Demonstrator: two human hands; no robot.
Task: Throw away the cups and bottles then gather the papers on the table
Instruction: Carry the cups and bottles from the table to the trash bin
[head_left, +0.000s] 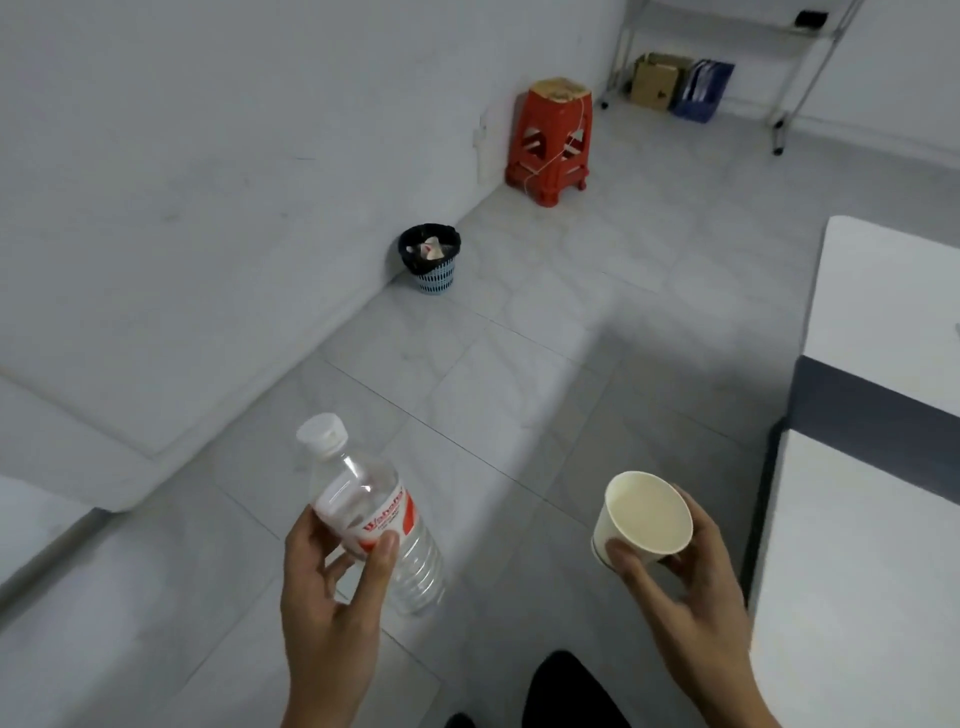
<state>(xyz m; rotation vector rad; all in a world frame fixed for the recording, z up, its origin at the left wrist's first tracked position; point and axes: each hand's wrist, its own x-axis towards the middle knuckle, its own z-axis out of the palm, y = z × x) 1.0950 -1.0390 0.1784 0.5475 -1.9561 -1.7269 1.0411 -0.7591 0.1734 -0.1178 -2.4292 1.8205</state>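
Note:
My left hand (332, 587) grips a clear plastic bottle (369, 499) with a white cap and a red-and-white label, its cap tilted up and to the left. In my right hand (685, 577) sits a white paper cup (644, 514), mouth open toward me and empty inside, thumb and fingers curled round its wall. Both hands hang over the tiled floor. A small blue waste bin (431, 258) lined with a black bag stands against the wall ahead, with some crumpled rubbish inside. No papers are in view.
A white table (883, 322) with a dark edge runs along the right. A red plastic stool (551, 140) stands by the wall beyond the bin. A metal rack with a cardboard box (655, 79) and blue folders fills the far corner. My dark trouser leg (566, 691) shows below.

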